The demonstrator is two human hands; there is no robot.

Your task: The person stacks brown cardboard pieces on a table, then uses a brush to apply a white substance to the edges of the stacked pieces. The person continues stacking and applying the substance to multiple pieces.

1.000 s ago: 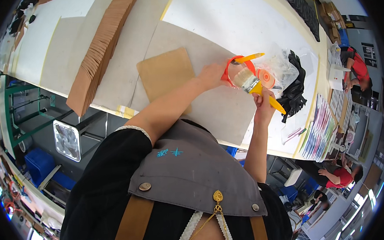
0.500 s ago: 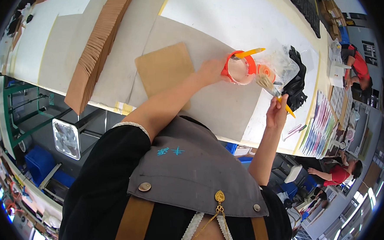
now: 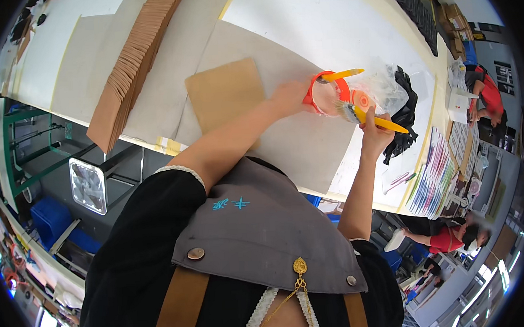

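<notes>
My left hand (image 3: 291, 98), slightly blurred, is closed at the left side of a red tub (image 3: 344, 88) with pale contents. My right hand (image 3: 378, 135) is shut on the yellow handle of a paintbrush (image 3: 384, 123). This brush's pale bristles are at the tub's lower right rim. A second yellow-handled brush (image 3: 343, 75) lies over the tub's far rim. Right of the tub is a round orange thing (image 3: 362, 101), partly hidden behind the held brush. A square tan sheet (image 3: 222, 91) lies left of the tub, with my left forearm across its near part.
A long row of brown folded card pieces (image 3: 129, 70) runs along the table's left. Clear plastic (image 3: 391, 88) and a black plastic bag (image 3: 406, 117) lie right of the tub. Striped coloured sheets (image 3: 429, 178) and pens (image 3: 399, 180) are near the right edge. Other people work farther right.
My right hand has moved up and slightly left, bringing the brush from beside the black bag to the tub's rim. The brush now lies flatter. My left hand stays at the tub.
</notes>
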